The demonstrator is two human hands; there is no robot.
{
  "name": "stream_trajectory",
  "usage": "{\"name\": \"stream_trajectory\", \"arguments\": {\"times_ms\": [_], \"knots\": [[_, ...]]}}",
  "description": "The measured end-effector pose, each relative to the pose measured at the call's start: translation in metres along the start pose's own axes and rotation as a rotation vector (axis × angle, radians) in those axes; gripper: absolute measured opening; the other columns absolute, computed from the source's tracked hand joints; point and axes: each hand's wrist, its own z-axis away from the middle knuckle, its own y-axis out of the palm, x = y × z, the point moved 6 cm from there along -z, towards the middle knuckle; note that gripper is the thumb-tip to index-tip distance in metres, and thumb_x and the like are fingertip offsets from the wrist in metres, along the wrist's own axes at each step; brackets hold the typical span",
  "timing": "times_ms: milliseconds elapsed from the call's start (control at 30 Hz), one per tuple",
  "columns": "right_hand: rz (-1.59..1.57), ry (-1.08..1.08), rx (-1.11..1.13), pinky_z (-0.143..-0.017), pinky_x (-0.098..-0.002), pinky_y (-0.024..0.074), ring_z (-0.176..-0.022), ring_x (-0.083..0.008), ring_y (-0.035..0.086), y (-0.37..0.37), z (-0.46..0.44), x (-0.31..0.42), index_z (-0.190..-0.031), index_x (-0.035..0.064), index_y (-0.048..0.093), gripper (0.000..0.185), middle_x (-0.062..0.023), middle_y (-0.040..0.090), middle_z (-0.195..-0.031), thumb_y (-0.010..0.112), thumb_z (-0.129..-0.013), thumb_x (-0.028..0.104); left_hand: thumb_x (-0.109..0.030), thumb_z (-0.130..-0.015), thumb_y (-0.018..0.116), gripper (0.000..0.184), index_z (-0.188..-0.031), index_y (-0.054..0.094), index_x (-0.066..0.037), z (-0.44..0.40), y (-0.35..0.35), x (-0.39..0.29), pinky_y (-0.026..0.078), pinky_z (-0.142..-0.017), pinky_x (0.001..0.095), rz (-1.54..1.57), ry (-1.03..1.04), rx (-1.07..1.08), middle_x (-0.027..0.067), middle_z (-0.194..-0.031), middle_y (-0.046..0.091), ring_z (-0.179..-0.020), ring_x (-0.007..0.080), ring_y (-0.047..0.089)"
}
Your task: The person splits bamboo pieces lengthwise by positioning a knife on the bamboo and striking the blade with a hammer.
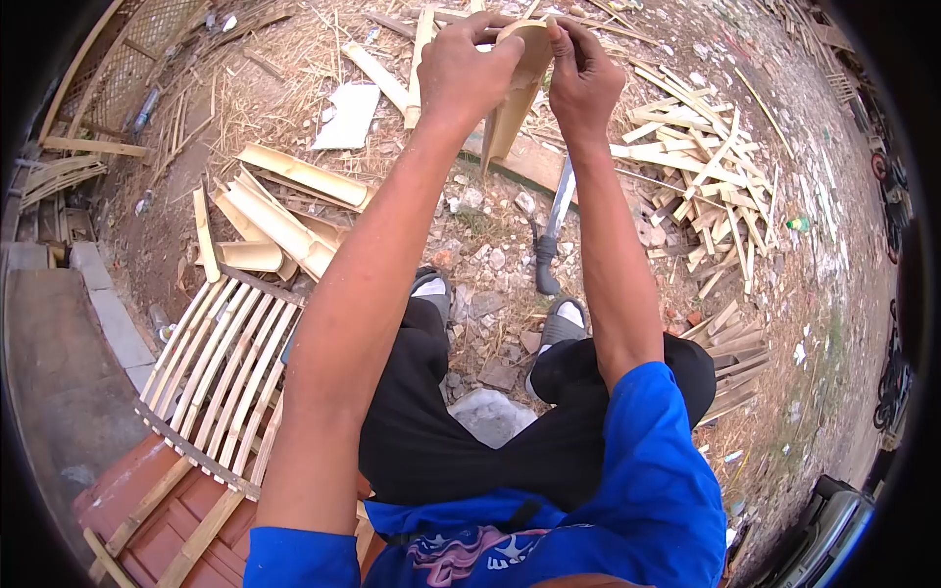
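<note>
A half-round split bamboo piece (514, 116) is held up in front of me, hollow side partly showing, its lower end slanting toward the ground. My left hand (469, 71) grips its upper left edge. On the upper right edge, my right hand (586, 80) is closed with the thumb pressed against the bamboo. Below the right hand, a long-bladed knife (562, 196) with a dark handle leans on a wooden block (534, 163), its handle pointing toward my feet.
Half-round bamboo lengths (284, 220) lie to the left, near a slatted bamboo rack (221, 367). Thin split bamboo strips (701, 162) are heaped at the right, with more pieces (735, 353) by my knee. Stones (490, 416) and a white slab (347, 116) lie on the ground.
</note>
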Motion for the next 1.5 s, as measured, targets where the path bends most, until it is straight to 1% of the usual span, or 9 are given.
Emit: {"name": "stream_trajectory", "arguments": {"times_ms": [133, 667, 767, 800, 900, 967, 1033, 1200, 1500], "knots": [[0.195, -0.008, -0.002, -0.056, -0.0242, 0.0459, -0.062, -0.0056, 0.057, 0.000, -0.001, -0.003, -0.102, 0.0026, 0.072, 0.023, -0.0068, 0.070, -0.073, 0.066, -0.096, 0.024, -0.025, -0.082, 0.065, 0.036, -0.112, 0.070, -0.006, -0.004, -0.002, -0.010, 0.054, -0.084, 0.0364, 0.009, 0.062, -0.027, 0.0184, -0.101, 0.072, -0.097, 0.0282, 0.070], [-0.117, 0.078, -0.135, -0.058, -0.0311, 0.0456, -0.064, -0.0137, 0.058, -0.007, 0.001, -0.011, -0.092, -0.0015, 0.068, 0.020, -0.0056, 0.064, -0.070, 0.062, -0.094, 0.018, -0.022, -0.084, 0.064, 0.032, -0.110, 0.071, -0.003, -0.008, 0.007, -0.007, 0.053, -0.086, 0.0365, 0.114, 0.046, 0.048, 0.0178, -0.103, 0.072, -0.098, 0.0277, 0.070], [-0.386, 0.148, -0.103, -0.075, -0.0275, 0.0521, -0.089, -0.0127, 0.065, -0.018, 0.016, -0.013, -0.115, -0.0019, 0.062, 0.037, -0.0104, 0.070, -0.100, 0.059, -0.099, 0.031, -0.023, -0.091, 0.059, 0.030, -0.114, 0.068, -0.005, -0.007, -0.009, -0.005, 0.056, -0.076, 0.0397, 0.235, 0.033, 0.007, 0.0233, -0.099, 0.070, -0.091, 0.0333, 0.070], [-0.322, 0.316, -0.053, -0.085, -0.0305, 0.0524, -0.103, -0.0172, 0.063, -0.027, 0.032, -0.034, -0.123, -0.0009, 0.055, 0.040, -0.0121, 0.066, -0.113, 0.056, -0.101, 0.032, -0.023, -0.088, 0.060, 0.032, -0.115, 0.069, -0.007, -0.011, -0.012, 0.002, 0.056, -0.077, 0.0377, 0.234, -0.039, 0.011, 0.0186, -0.099, 0.071, -0.089, 0.0284, 0.070], [0.135, 0.747, 0.008, -0.079, -0.0325, 0.0503, -0.091, -0.0182, 0.063, -0.053, 0.140, -0.134, -0.118, -0.0014, 0.058, 0.038, -0.0121, 0.067, -0.101, 0.063, -0.093, 0.027, -0.022, -0.085, 0.065, 0.038, -0.121, 0.069, -0.011, -0.018, -0.020, 0.020, 0.054, -0.081, 0.0320, 0.216, -0.210, 0.033, 0.0103, -0.103, 0.071, -0.089, 0.0169, 0.068], [0.450, 1.008, 0.282, -0.088, -0.0419, 0.0484, -0.098, -0.0341, 0.064, -0.074, 0.247, -0.176, -0.120, -0.0033, 0.053, 0.056, -0.0214, 0.066, -0.103, 0.070, -0.080, 0.033, -0.022, -0.085, 0.065, 0.038, -0.120, 0.070, -0.010, -0.022, -0.020, 0.022, 0.052, -0.084, 0.0310, 0.179, -0.207, 0.063, 0.0113, -0.105, 0.071, -0.093, 0.0173, 0.066], [0.711, 1.072, 0.598, -0.096, -0.0469, 0.0458, -0.108, -0.0436, 0.058, -0.092, 0.346, -0.205, -0.125, -0.0032, 0.046, 0.065, -0.0289, 0.058, -0.117, 0.072, -0.076, 0.029, -0.021, -0.085, 0.066, 0.038, -0.121, 0.070, -0.011, -0.025, -0.020, 0.018, 0.047, -0.087, 0.0301, 0.150, -0.223, 0.068, 0.0111, -0.101, 0.070, -0.093, 0.0177, 0.064], [0.832, 1.098, 0.655, -0.096, -0.0510, 0.0464, -0.118, -0.0505, 0.049, -0.103, 0.380, -0.180, -0.140, -0.0019, 0.028, 0.082, -0.0288, 0.037, -0.137, 0.075, -0.076, 0.020, -0.024, -0.087, 0.067, 0.044, -0.129, 0.062, -0.010, -0.017, -0.011, 0.006, 0.051, -0.085, 0.0379, 0.129, -0.286, 0.178, 0.0107, -0.115, 0.066, -0.101, 0.0197, 0.062], [0.776, 1.352, 0.609, -0.093, -0.0510, 0.0489, -0.111, -0.0437, 0.060, -0.111, 0.378, -0.202, -0.139, -0.0043, 0.024, 0.093, -0.0298, 0.058, -0.118, 0.081, -0.070, 0.023, -0.038, -0.081, 0.077, 0.052, -0.116, 0.067, -0.002, -0.013, -0.003, 0.004, 0.056, -0.073, 0.0334, 0.099, -0.221, 0.159, 0.0144, -0.102, 0.069, -0.088, 0.0193, 0.066]]}}
